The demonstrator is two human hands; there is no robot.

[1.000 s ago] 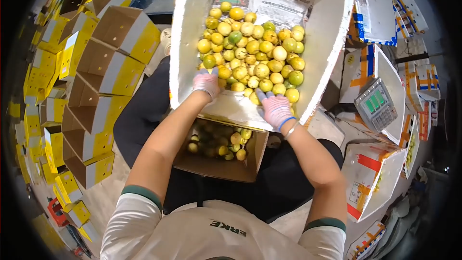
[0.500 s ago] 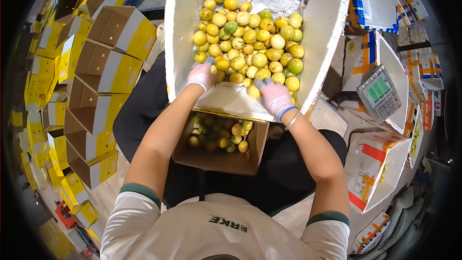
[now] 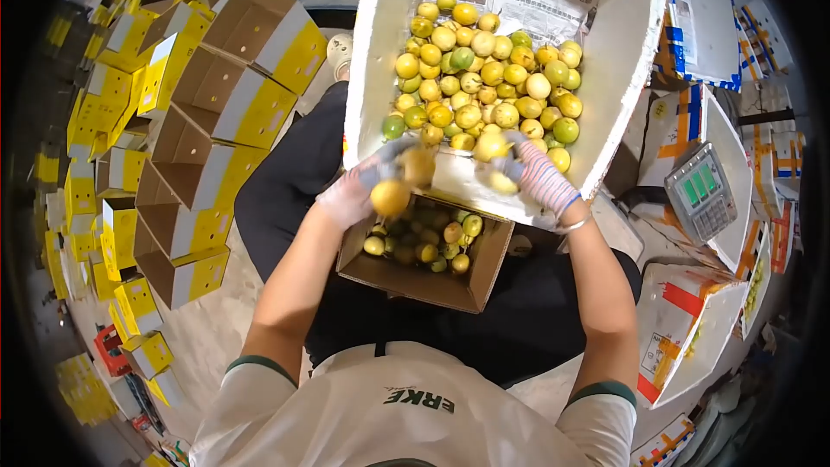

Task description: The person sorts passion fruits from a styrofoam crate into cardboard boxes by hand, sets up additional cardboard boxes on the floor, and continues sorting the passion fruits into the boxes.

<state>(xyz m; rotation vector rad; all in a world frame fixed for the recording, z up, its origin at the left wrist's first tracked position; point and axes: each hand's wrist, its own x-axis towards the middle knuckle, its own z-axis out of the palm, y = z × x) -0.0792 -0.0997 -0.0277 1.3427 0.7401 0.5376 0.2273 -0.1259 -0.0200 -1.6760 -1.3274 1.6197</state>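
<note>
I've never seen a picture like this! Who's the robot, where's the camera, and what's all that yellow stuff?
There's no robot, just a person wearing a camera on their head, looking down. The yellow things are round fruits, some greenish, piled on newspaper inside a white box. The gloved left hand and right hand each hold fruit too, too blurry to count. Nearer the person's body, a cardboard box has more fruit inside.
</note>
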